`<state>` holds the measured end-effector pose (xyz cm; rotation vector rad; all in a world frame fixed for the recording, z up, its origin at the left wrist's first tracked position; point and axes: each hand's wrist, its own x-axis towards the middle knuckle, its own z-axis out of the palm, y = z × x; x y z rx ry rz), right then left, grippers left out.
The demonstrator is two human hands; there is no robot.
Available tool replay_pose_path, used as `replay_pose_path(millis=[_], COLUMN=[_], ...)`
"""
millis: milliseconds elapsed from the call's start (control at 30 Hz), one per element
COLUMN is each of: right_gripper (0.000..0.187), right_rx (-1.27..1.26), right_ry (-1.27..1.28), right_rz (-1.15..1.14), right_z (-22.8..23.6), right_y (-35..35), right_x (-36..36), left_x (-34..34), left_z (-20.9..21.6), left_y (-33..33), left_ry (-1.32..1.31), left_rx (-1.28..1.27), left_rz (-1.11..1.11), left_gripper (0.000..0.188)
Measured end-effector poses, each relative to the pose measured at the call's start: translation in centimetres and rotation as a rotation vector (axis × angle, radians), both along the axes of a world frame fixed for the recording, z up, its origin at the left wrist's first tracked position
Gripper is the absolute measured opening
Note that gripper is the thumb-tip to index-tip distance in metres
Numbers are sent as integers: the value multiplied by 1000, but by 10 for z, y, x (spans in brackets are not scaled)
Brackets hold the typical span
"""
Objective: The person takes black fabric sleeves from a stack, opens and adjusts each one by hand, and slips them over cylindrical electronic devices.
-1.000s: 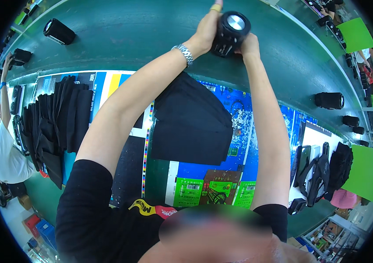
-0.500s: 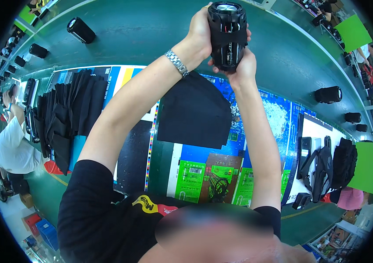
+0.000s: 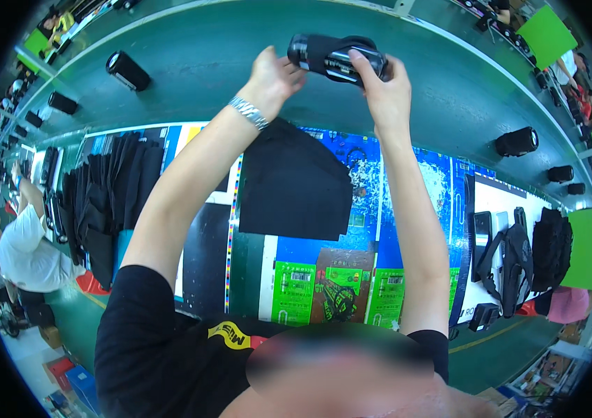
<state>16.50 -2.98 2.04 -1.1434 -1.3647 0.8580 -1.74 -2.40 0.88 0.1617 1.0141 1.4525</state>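
At the far side of the table, a black cylindrical portable speaker is raised over the green surface and lies sideways in the air. My right hand grips its right end, thumb across the front. A dark band or strap runs around the speaker's body. Just off its left end is my left hand, fingers loosely apart and holding nothing. Below my hands a black cloth bag or sleeve lies flat on the printed sheets.
Black fabric pieces are piled at the left, where a person in white sits. Several black speakers stand on the green conveyor, one at far left and one at right. Straps and dark boxes lie at the right.
The speaker has turned from upright to sideways. My left hand has let go of it and moved left and down; my right hand keeps its hold.
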Motion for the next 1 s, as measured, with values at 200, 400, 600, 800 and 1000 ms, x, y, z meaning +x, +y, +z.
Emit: replay_pose_path(millis=[200,400,600,800,1000], right_gripper=[65,56,76,79,56], right_rx=[626,715,142,-84,-53], right_ry=[-501,-539,-57,131,114], right_rz=[-1,-52,226,265,296], right_z=[-5,-11,-21,-26,-25], right_y=[16,13,29,43,61], right_x=[-6,-13,-9,-7,7], left_x=[-19,-4,-10,-5,27], left_z=[-1,20,22,35,45], left_y=[-6,27,58,68,21], left_ry=[335,1064,1173,1364,1401], left_rx=[289,625,471,1020,1028], left_rz=[-101,-356,-609,-311,-24], left_gripper=[47,35,31,28,11])
